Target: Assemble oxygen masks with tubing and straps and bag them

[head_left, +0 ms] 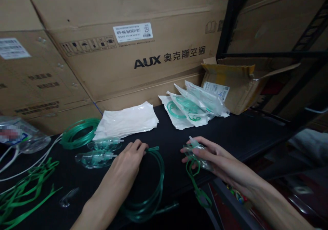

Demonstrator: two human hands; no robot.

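My right hand [205, 153] is closed around a clear oxygen mask [203, 163], and the mask's green elastic strap [196, 182] dangles below the fingers. On the black table, my left hand [132, 155] has its fingers curled at the top of a coil of green tubing [161, 175], gripping it there; the fingertips are partly hidden. One end of this coil reaches toward the table's front edge. Left of that hand lie two more clear masks, the nearer mask [96, 159] and the farther mask [105, 143].
Behind stands a large cardboard box [174, 28]. White pouches [126, 120] lie stacked, with sealed packs of green tubing [189, 109] to their right beside an open carton [230, 83]. At left are coiled tubing [79, 134], green straps [28, 185], and a plastic bottle [36, 138].
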